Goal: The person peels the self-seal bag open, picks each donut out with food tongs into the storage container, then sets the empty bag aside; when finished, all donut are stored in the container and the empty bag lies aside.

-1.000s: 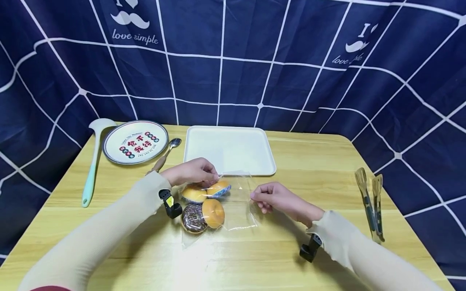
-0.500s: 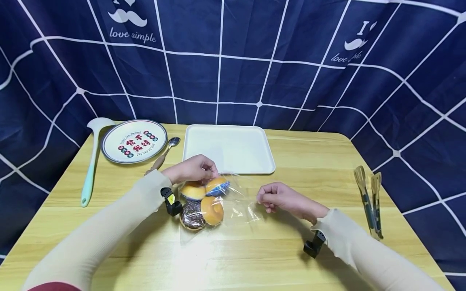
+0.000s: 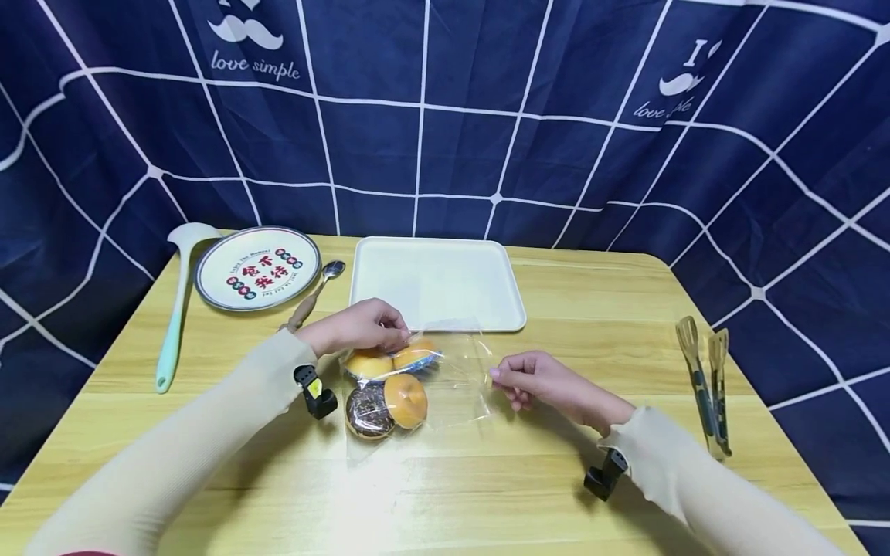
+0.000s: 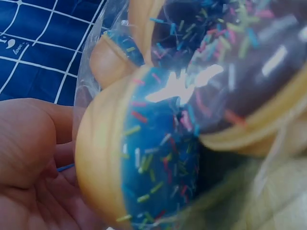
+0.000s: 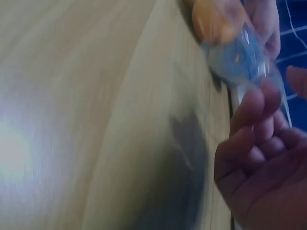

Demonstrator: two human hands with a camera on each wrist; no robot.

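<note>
Watching the left hand (image 3: 361, 324) pinching the clear bag (image 3: 452, 390), fingertips hiding behind plastic up close. Right hand (image 3: 538, 382) is curling at the bag's edge; I can't tell whether it's gripping. Doughnuts (image 3: 406, 401) are bunching inside, glare masking some, before the white tray (image 3: 441, 278).

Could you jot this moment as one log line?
left hand: holds clear bag; right hand: pinches bag's edge; donuts: inside bag; white tray: beyond bag

The blue curtain (image 3: 368, 147) reads "love simple" at far left and, broken by a fold, "I" and "love" at far right. The plate (image 3: 257, 270) bears "Enjoy The Moment" and red Chinese characters.
</note>
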